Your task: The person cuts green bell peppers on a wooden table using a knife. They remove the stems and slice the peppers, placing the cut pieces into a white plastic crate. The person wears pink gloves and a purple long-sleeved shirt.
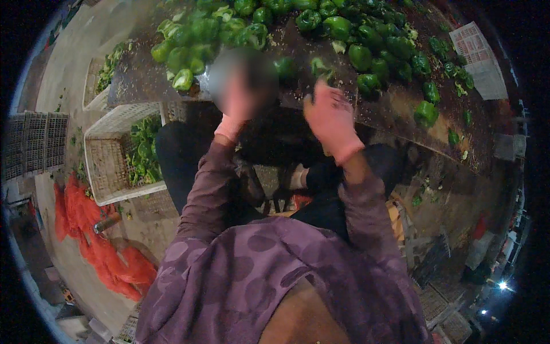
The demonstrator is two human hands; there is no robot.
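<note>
Well, you have two hands in pink gloves at the near edge of one dark table. Your left hand runs into a blurred patch, so you cannot tell whether it grips anything. Your right hand has its thumb apart from its half-bent fingers, near one pale-green pepper piece; you cannot tell whether they touch. One whole-looking green pepper lies on the table between your hands. Beyond, the heaped peppers are too many to count: glossy, deep green, blocky and furrowed, with paler ones toward your left. Two white crates holding greenery stand on your left, near one spread of red netting.
</note>
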